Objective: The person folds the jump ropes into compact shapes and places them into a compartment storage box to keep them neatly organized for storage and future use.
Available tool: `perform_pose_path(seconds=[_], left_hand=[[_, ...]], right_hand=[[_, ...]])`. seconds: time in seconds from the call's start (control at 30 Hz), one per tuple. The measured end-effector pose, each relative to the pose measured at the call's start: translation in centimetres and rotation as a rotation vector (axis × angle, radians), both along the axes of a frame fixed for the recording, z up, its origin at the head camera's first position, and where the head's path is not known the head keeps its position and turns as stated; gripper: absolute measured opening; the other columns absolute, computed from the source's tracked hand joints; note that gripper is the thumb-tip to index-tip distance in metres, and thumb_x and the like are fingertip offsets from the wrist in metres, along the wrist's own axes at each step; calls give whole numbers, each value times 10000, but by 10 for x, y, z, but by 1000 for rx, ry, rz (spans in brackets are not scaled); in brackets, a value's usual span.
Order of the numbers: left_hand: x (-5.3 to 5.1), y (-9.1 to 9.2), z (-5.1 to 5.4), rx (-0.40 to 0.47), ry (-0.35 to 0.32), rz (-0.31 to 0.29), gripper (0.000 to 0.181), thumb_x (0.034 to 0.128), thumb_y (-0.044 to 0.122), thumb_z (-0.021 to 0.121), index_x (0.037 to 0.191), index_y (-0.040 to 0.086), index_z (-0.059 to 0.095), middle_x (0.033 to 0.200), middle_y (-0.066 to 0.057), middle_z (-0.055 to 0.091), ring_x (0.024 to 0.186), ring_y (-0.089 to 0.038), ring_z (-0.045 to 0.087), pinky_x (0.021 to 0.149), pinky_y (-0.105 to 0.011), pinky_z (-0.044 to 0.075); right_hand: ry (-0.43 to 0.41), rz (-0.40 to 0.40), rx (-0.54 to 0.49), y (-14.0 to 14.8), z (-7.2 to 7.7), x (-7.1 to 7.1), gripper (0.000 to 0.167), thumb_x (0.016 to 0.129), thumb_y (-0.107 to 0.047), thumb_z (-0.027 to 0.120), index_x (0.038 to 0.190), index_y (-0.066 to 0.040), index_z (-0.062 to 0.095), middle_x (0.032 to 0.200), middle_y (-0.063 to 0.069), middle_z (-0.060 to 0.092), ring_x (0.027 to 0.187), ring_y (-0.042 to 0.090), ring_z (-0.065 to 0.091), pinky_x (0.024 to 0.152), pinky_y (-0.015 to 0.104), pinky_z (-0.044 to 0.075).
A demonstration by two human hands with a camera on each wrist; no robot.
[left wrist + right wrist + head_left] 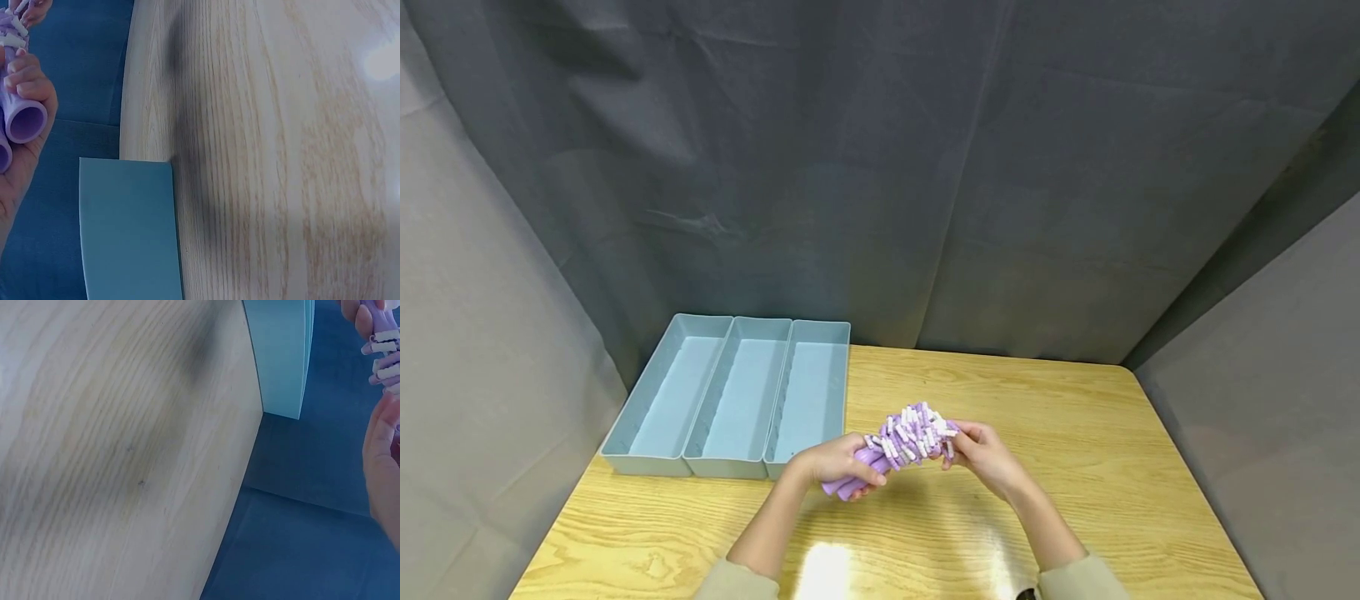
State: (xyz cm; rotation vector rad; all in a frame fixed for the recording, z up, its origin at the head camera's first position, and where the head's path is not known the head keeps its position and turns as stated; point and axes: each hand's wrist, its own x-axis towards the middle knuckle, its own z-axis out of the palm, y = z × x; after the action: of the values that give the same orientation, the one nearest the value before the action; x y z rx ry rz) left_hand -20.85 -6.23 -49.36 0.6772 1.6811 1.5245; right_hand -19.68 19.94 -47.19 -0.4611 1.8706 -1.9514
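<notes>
A bundle of smooth purple hollow tubes (853,477), its other end covered with short white and purple pieces (917,433), is held above the table; its exact kind cannot be told. My left hand (837,462) grips the smooth end, and in the left wrist view two round tube openings (27,122) show beside the palm. At the opposite end, my right hand (988,458) pinches the short pieces between thumb and fingers. In the right wrist view that hand (384,456) is cut off by the frame edge, so part of its grip is hidden.
Three light blue-grey trays (805,325) stand side by side at the back left of the wooden table (1000,392). Dark grey cloth (850,167) hangs behind it, with lighter cloth on both sides.
</notes>
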Motion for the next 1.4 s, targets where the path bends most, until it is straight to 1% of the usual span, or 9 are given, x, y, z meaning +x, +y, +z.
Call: perform_pose_path(seconds=[0.17, 0.4, 0.67, 0.77, 0.93, 1.07, 1.23, 1.3, 1.4], left_hand=[[0, 0, 0, -3, 6, 1, 132, 804, 93, 623, 851, -12, 556, 609, -48, 552, 461, -119, 514, 420, -211, 467], [-1, -1, -1, -7, 11, 11, 143, 807, 102, 627, 865, -9, 558, 617, -61, 552, 461, -125, 517, 420, -220, 472], [-1, 1, -5, 3, 44, -14, 158, 819, 87, 621, 884, -34, 544, 699, -352, 502, 460, -133, 513, 414, -219, 467], [0, 3, -4, -2, 55, -19, 155, 816, 88, 626, 876, -30, 545, 704, -360, 505, 457, -131, 513, 413, -217, 466], [0, 4, -2, -20, 57, -21, 137, 812, 93, 629, 848, -16, 554, 627, -190, 544, 451, -134, 511, 411, -220, 466], [0, 3, -2, -26, 51, -25, 135, 813, 91, 628, 851, -18, 559, 642, -218, 544, 456, -132, 513, 416, -222, 470], [1, 2, -4, -36, 37, -33, 136, 814, 100, 625, 847, -16, 561, 637, -165, 549, 461, -125, 513, 420, -216, 470], [1, 1, -4, -34, 35, -41, 138, 813, 103, 622, 842, -17, 560, 623, -100, 553, 461, -119, 514, 422, -213, 471], [1, 0, -5, -28, 35, -69, 138, 812, 106, 616, 821, -21, 560, 606, -45, 556, 460, -111, 515, 425, -208, 472]], right_hand=[[-21, -77, -26, -3, -1, 2, 346, 950, -25, 381, 1246, 154, 383, 904, 19, 622, 717, 97, 591, 621, 205, 516], [0, -131, -23, -4, -2, 2, 220, 958, -138, 455, 1121, -18, 543, 846, 45, 618, 684, 100, 590, 593, 214, 517], [75, -63, 49, 4, 0, 1, 362, 980, -175, 409, 1177, 119, 484, 826, 68, 614, 665, 111, 571, 614, 248, 514], [107, -55, 56, 5, 0, 0, 381, 980, -155, 406, 1257, 106, 431, 828, 70, 609, 653, 129, 569, 596, 256, 516], [233, -45, 97, 6, 1, -1, 399, 975, -82, 395, 1363, 4, 361, 787, 168, 608, 571, 201, 548, 491, 272, 496], [339, -41, 181, 1, 15, 5, 383, 961, 6, 366, 1342, 30, 397, 775, 244, 593, 535, 340, 485, 438, 252, 454], [431, -6, 246, -2, 27, 8, 375, 930, 90, 349, 1299, 96, 418, 994, 260, 578, 544, 362, 450, 426, 248, 439], [489, 22, 263, -1, 27, 7, 370, 922, 104, 357, 1286, 113, 420, 944, 262, 581, 525, 328, 439, 416, 241, 429], [608, 45, 317, 1, 18, 1, 371, 904, 120, 390, 1272, 111, 439, 730, 168, 561, 489, 248, 425, 402, 220, 410]])
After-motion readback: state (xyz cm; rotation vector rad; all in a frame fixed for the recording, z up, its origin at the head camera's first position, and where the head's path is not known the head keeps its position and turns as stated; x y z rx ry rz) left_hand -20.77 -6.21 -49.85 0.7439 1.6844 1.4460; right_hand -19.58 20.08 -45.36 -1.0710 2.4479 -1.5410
